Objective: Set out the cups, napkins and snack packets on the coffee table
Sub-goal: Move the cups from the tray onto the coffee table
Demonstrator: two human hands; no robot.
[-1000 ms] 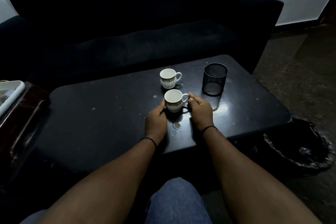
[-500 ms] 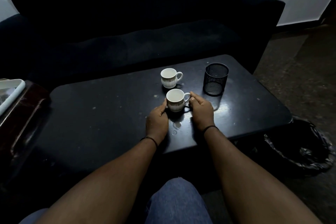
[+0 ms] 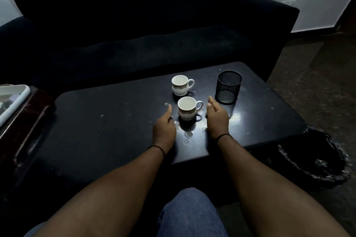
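Observation:
Two white cups with a patterned band stand upright on the black coffee table (image 3: 100,127). The near cup (image 3: 187,108) has its handle to the right; the far cup (image 3: 180,85) stands just behind it. My left hand (image 3: 163,130) rests on the table a little left of the near cup, apart from it, fingers loosely curled and thumb up. My right hand (image 3: 216,116) is just right of the cup's handle, fingers apart, holding nothing. No napkins or snack packets are visible.
A black mesh holder (image 3: 228,86) stands to the right of the cups. Small wet spots (image 3: 188,134) lie between my hands. A dark sofa (image 3: 134,31) runs behind the table. A white tray (image 3: 11,100) sits on a stand at left; a bin with a black liner (image 3: 312,158) stands on the floor at right.
Both hands have let go of the near cup and drawn slightly apart and back. The cup stays where it was set down.

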